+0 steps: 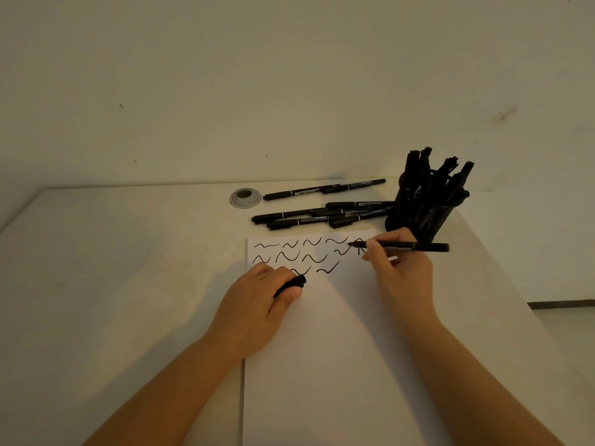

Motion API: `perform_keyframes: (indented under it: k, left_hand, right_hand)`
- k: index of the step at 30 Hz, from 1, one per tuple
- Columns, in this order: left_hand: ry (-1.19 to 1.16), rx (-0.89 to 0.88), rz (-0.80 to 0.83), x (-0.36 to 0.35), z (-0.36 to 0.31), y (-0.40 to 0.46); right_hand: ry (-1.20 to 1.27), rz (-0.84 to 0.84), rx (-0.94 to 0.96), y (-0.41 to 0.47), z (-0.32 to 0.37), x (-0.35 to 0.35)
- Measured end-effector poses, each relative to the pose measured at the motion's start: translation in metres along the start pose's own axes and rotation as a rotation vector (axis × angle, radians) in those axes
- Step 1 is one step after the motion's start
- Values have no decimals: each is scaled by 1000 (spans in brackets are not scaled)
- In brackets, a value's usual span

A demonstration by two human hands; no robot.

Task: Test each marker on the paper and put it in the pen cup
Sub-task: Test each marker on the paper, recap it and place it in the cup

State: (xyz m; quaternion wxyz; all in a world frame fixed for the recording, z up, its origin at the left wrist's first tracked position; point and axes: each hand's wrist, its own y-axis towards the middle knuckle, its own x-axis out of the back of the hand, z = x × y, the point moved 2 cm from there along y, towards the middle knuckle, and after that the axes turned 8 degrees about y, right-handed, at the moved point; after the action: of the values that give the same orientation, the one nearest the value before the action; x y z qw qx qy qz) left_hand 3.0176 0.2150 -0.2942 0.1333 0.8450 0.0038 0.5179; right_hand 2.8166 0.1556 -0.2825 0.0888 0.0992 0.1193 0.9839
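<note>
Right hand [397, 268] holds marker [405, 245] crosswise, tip leftward.

- Marker [402, 245]: black, uncapped, near level, tip at paper's top right.
- Cap [291, 283]: black, over paper's left part.
- Paper [328, 349]: white sheet, flat, black squiggles along top.
- Loose markers [322, 214]: black, capped, lying behind paper.
- Pen cup [418, 214]: black mesh, upright, full of markers.

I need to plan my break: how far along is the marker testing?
Well underway. Done: about a dozen squiggles on the white paper sheet, and the black mesh pen cup is crowded with markers. In hand: the right hand holds an uncapped black marker, tip at the top row; the left hand grips its black cap. Left: several capped black markers on the white table.
</note>
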Motion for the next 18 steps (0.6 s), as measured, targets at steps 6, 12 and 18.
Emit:
perform_keyframes:
  k: [6, 12, 18]
  left_hand:
    - [10, 0, -7, -1, 2, 0]
    - [-9, -12, -23, -1, 2, -3]
    - [-30, -20, -11, -2, 0, -1]
  right_hand:
    - [266, 44, -314, -6, 3, 0]
    - [646, 115, -417, -21, -1, -16]
    - [666, 196, -345, -25, -3, -16]
